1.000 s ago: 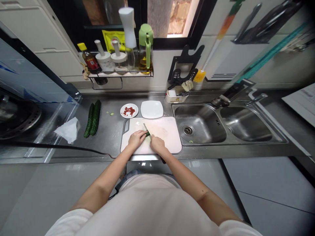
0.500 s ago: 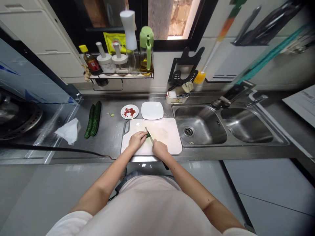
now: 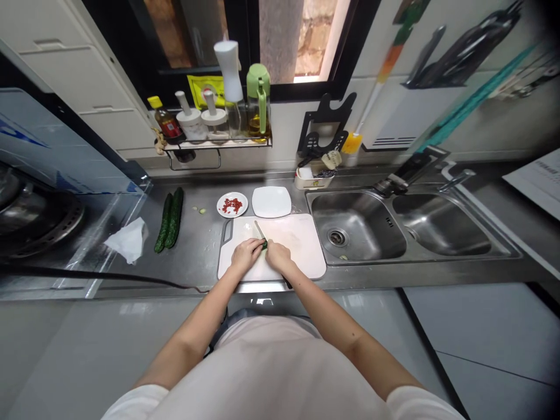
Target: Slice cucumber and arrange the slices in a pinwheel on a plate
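My left hand [image 3: 246,255] presses its curled fingers on a small dark green vegetable piece [image 3: 265,245], mostly covered, on the white cutting board [image 3: 301,248]. My right hand [image 3: 277,256] is wrapped round a kitchen knife [image 3: 259,229] beside those fingertips. Its blade points away and slightly left, and the dark handle end shows below the wrist. Behind the board stand a small white plate [image 3: 222,211] with chopped red pieces and a squarish white plate [image 3: 271,202] with nothing on it.
Two cucumbers [image 3: 169,220] and a crumpled white tissue [image 3: 130,240] lie to the left, with small green scraps [image 3: 202,211] nearby. A double sink [image 3: 361,224] borders the board's right side. Above the counter, a wire rack [image 3: 219,144] carries bottles and jars.
My right hand has moved in against my left fingertips, and the knife blade has shifted left and farther away. The whole view has tipped slightly upward.
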The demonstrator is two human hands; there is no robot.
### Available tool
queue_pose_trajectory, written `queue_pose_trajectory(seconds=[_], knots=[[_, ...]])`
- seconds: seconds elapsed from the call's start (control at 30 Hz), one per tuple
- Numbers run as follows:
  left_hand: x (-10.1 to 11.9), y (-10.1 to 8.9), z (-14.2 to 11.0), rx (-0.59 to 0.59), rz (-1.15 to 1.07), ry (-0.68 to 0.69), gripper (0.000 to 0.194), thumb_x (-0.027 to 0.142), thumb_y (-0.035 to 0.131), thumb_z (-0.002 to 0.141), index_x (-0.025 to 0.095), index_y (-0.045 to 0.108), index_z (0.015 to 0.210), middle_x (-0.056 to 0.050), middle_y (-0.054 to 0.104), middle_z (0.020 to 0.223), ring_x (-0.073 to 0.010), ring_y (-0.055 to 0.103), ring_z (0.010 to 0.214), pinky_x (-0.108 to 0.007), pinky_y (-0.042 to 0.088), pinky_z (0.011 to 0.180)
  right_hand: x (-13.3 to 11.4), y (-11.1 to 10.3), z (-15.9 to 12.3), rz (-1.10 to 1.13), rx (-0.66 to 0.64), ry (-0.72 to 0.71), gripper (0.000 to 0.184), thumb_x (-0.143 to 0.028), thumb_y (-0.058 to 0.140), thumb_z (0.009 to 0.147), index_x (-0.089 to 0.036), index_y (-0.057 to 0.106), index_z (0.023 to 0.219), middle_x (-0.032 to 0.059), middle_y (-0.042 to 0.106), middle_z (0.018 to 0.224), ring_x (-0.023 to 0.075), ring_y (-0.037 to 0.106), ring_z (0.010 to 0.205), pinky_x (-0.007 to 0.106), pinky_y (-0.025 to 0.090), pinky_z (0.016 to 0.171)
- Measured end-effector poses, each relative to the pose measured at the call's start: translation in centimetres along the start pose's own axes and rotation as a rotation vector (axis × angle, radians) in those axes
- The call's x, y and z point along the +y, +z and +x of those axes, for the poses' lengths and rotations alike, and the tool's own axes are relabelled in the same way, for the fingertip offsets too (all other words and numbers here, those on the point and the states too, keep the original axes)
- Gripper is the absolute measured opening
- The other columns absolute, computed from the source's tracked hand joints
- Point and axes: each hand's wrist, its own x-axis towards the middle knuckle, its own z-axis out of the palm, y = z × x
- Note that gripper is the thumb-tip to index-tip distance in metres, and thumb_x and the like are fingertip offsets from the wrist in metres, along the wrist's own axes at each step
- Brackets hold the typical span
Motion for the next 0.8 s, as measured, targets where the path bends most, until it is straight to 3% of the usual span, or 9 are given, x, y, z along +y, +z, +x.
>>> queue_pose_trajectory(seconds=[0.8], knots=[[0.7,-0.4,-0.1,0.006,0.006,0.004,0.028,0.028,0.049,0.094,0.028,0.066,0.117,-0.002,0.069,0.109,-0.0146,0.063,0.1,-0.026,0.05,0.089,1.7,1.3,-3.6,-0.065,-0.029,0.007,0.034,-0.012,0.038,0.09,-0.012,0.05,0.121,0.0183,0.068,0.106,0.0265,0.065,0.102,0.032,0.045,0.076]])
